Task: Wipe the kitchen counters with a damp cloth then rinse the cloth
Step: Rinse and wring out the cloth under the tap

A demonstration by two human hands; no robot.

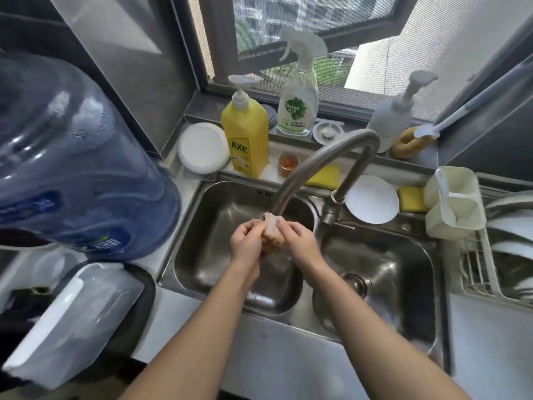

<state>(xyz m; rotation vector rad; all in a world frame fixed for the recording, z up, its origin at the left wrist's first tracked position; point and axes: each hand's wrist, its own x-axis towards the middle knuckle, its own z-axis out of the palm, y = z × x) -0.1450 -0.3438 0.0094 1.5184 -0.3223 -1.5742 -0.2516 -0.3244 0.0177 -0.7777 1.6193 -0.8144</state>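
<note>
Head view, centre of the frame: both hands meet under the outlet of the curved steel faucet [323,157], over the left basin [207,226] of the double sink. The left hand [245,241] and the right hand [301,241] are each curled round the tan cloth [274,238], gripping it from opposite sides. The cloth is bunched into a lump between the palms, with its top touching the spout's tip. A pale streak at the outlet looks like running water, though blur makes that hard to confirm.

This reads as the rinsing step, with the counter wiping judged to be done. To rinse well, the cloth should probably be opened out rather than held as a wad, since water only reaches the outer folds of a tight ball. Alternate squeezing and loosening under the flow, turn a fresh face upward each time, and stay low in the basin so spray does not reach the wiped counter at the lower left. Finish with a firm twist by both hands in opposite directions, low over the basin.

A yellow AXE dish soap bottle [245,134] stands on the ledge behind the sink, in the upper middle of the frame — within reach if the cloth looks greasy.
</note>
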